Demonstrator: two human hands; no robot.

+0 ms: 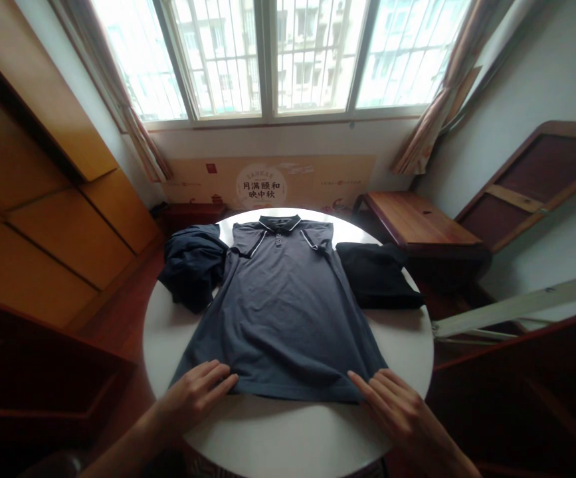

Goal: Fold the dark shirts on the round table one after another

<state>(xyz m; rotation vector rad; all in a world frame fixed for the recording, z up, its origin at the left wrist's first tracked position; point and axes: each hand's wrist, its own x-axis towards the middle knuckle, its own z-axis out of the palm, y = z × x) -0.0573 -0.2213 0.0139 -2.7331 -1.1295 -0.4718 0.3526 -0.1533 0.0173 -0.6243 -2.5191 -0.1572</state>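
Observation:
A grey polo shirt (288, 318) lies spread out on a white round table (262, 438), its dark, white-edged collar at the far side. The short sleeves are turned inward over the front. At the near left corner of the hem, my left hand (200, 392) has its fingers closed on the fabric. My right hand (397, 401) grips the near right corner, its thumb pointing inward over the cloth. Both hands partly cover the hem corners, and the fingertips beneath cannot be made out.
A bunched dark garment (192, 265) sits left of the shirt, and a folded black garment (377, 275) lies to the right. Beyond the table stands a wooden side table (422, 219). Wooden cabinets (68, 226) line the left; a window (268, 60) fills the back wall.

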